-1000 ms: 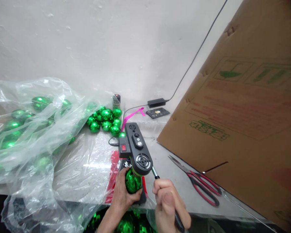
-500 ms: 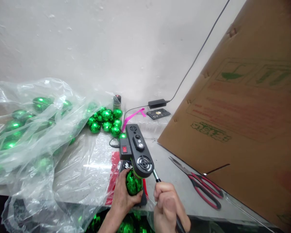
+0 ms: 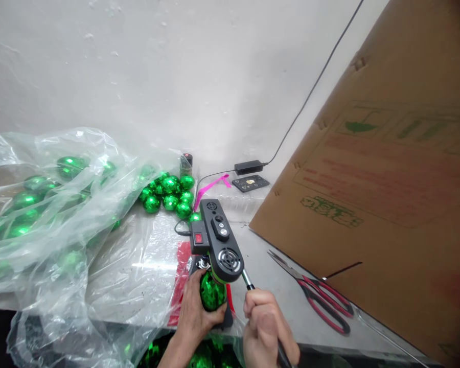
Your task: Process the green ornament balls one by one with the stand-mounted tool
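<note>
My left hand (image 3: 199,306) is wrapped around a shiny green mirrored ball (image 3: 213,291), keeping it under the front end of a small black machine (image 3: 223,237). This machine has round metal grilles, and a box with a red switch (image 3: 198,237) is fixed to its side. In my right hand (image 3: 268,324) is the lever handle (image 3: 248,278), a metal rod with a dark grip that reaches to the machine's right side. The top of the ball is hidden beneath the machine head.
Several green balls (image 3: 170,185) lie behind the machine, more under clear plastic sheeting (image 3: 61,245) at left. Red-handled scissors (image 3: 325,301) rest on the right beside a large leaning cardboard box (image 3: 387,179). A power adapter (image 3: 249,166), a phone (image 3: 250,182) and a pink ribbon (image 3: 210,188) lie behind.
The view has shifted slightly, so everything sits a little lower. Both hands keep their grips, and the ball stays under the machine head.
</note>
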Available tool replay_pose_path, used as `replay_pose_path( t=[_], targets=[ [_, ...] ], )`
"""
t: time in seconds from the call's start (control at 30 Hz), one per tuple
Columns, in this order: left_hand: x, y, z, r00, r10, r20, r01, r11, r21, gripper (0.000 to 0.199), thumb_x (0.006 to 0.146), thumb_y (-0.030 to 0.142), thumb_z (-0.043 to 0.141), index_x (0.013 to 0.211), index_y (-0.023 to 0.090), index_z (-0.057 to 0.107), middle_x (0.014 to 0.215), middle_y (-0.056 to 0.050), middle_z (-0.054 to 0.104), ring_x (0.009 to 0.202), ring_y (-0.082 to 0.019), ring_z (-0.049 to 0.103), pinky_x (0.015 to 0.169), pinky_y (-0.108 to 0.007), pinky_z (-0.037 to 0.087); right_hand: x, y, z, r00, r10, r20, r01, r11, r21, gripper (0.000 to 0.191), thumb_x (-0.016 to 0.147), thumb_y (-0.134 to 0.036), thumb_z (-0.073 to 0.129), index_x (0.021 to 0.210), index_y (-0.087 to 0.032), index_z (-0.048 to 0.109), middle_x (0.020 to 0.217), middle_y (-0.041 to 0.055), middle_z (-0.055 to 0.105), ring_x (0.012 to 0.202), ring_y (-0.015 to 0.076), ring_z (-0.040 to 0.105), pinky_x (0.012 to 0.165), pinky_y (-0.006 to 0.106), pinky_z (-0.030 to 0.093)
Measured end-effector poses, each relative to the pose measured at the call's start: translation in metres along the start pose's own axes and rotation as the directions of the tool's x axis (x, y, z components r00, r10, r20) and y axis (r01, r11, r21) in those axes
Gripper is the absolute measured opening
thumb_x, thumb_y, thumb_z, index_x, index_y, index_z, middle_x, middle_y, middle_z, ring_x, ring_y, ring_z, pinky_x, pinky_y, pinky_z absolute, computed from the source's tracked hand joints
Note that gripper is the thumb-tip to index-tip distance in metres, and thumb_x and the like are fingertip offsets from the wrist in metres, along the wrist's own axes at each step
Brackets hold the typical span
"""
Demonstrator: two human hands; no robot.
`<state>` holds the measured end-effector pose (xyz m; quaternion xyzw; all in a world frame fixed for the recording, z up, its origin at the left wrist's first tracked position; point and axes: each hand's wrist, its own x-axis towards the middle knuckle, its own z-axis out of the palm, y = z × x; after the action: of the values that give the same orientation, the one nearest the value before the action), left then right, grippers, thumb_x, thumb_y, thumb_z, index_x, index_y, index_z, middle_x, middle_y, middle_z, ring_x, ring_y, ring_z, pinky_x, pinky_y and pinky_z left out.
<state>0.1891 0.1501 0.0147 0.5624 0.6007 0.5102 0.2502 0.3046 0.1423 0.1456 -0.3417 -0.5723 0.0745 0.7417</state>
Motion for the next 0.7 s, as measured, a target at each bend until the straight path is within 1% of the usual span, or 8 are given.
replay_pose_path(
  t=[0.2, 0.27, 0.37, 0.43, 0.53, 0.63, 0.7],
  targets=[
    [-0.001, -0.005, 0.004, 1.000, 0.002, -0.006, -0.002, 1.000, 0.014, 0.080, 0.070, 0.033, 0.087, 0.144, 0.018, 0.064, 0.136, -0.018, 0.081, 0.129, -0.043, 0.080, 0.115, -0.065, 0.065, 0.003, -0.001, 0.002, 1.000, 0.014, 0.004, -0.014, 0.999, 0.046, 0.042, 0.114, -0.014, 0.048, 0.073, -0.023, 0.051, 0.067, -0.0037, 0.058, 0.055, 0.0109, 0.054, 0.054, 0.028, 0.039],
    [-0.001, -0.007, 0.006, 1.000, 0.005, -0.017, -0.005, 1.000, 0.013, 0.080, 0.070, 0.034, 0.087, 0.145, 0.019, 0.064, 0.137, -0.018, 0.081, 0.129, -0.043, 0.080, 0.115, -0.066, 0.065, 0.004, -0.002, 0.002, 1.000, 0.016, 0.007, -0.017, 0.999, 0.048, 0.042, 0.114, -0.015, 0.049, 0.073, -0.024, 0.051, 0.066, -0.0039, 0.057, 0.055, 0.0112, 0.054, 0.053, 0.028, 0.039],
    [0.000, -0.007, 0.005, 1.000, -0.009, -0.027, 0.010, 1.000, 0.014, 0.082, 0.066, 0.032, 0.090, 0.143, 0.020, 0.065, 0.136, -0.017, 0.081, 0.129, -0.043, 0.080, 0.116, -0.066, 0.065, 0.004, -0.002, 0.002, 1.000, 0.007, -0.003, -0.007, 0.999, 0.049, 0.042, 0.114, -0.016, 0.050, 0.072, -0.024, 0.049, 0.063, -0.0048, 0.052, 0.054, 0.0116, 0.054, 0.051, 0.028, 0.038],
    [0.002, -0.005, 0.001, 1.000, -0.024, 0.000, 0.024, 1.000, 0.012, 0.081, 0.067, 0.032, 0.091, 0.143, 0.020, 0.066, 0.137, -0.016, 0.081, 0.130, -0.043, 0.080, 0.116, -0.066, 0.065, 0.002, -0.002, 0.002, 1.000, -0.003, 0.004, 0.003, 0.999, 0.043, 0.044, 0.116, -0.019, 0.050, 0.072, -0.024, 0.049, 0.063, -0.0047, 0.053, 0.053, 0.0114, 0.054, 0.050, 0.027, 0.039],
    [0.004, -0.003, -0.003, 0.999, -0.015, 0.038, 0.015, 1.000, 0.004, 0.078, 0.072, 0.033, 0.091, 0.144, 0.021, 0.066, 0.138, -0.017, 0.081, 0.132, -0.043, 0.080, 0.116, -0.065, 0.066, -0.002, -0.001, 0.004, 1.000, -0.014, 0.021, 0.013, 1.000, 0.023, 0.049, 0.118, -0.025, 0.052, 0.070, -0.023, 0.052, 0.067, -0.0028, 0.058, 0.052, 0.0112, 0.054, 0.048, 0.026, 0.040],
    [0.001, -0.007, 0.001, 1.000, 0.015, 0.001, -0.015, 1.000, 0.014, 0.081, 0.069, 0.032, 0.090, 0.145, 0.018, 0.064, 0.140, -0.020, 0.080, 0.132, -0.045, 0.079, 0.116, -0.067, 0.066, -0.006, 0.001, 0.005, 1.000, -0.023, -0.008, 0.023, 1.000, 0.010, 0.051, 0.121, -0.026, 0.047, 0.070, -0.024, 0.049, 0.066, -0.0040, 0.054, 0.052, 0.0104, 0.052, 0.049, 0.025, 0.040],
    [-0.002, -0.012, 0.005, 0.999, 0.027, -0.023, -0.026, 0.999, 0.029, 0.082, 0.069, 0.032, 0.089, 0.145, 0.017, 0.064, 0.140, -0.021, 0.080, 0.132, -0.046, 0.079, 0.116, -0.069, 0.066, -0.007, 0.003, 0.005, 1.000, -0.025, -0.003, 0.025, 1.000, -0.001, 0.053, 0.121, -0.027, 0.047, 0.069, -0.023, 0.048, 0.066, -0.0045, 0.055, 0.053, 0.0099, 0.053, 0.050, 0.025, 0.041]
  ],
)
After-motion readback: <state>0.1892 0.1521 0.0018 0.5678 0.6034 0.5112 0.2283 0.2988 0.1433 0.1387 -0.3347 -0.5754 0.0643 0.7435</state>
